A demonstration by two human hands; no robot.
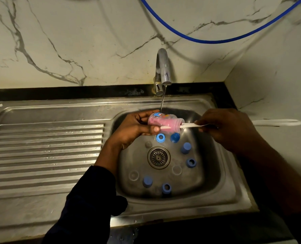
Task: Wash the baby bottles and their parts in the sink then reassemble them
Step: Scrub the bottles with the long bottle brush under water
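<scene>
Gripping the baby bottle [163, 121] by its base end, your left hand [133, 128] has fingers curled over the top and the thumb pressed along the near side. The bottle lies on its side in the air above the basin of the sink [234, 194], with its open neck pointing right, away from that hand. A thin stream of water [163, 101] falls from the tap [163, 67] onto the bottle's upper side, just beside your fingertips.

Your right hand [229, 127] is curled round the white handle of the brush [190, 125], pinching it a little way out from the bottle's mouth. The pink brush head sits inside the bottle, so the two hands face each other with the bottle between them.

Down on the basin floor, around the drain [158, 157], lie the other parts. Blue rings [160, 137] and blue caps [186, 148] are scattered below and to the right of the bottle. Clear teats [133, 175] rest nearer you, well apart from both hands.

A blue hose [216, 40] loops across the wall above.
</scene>
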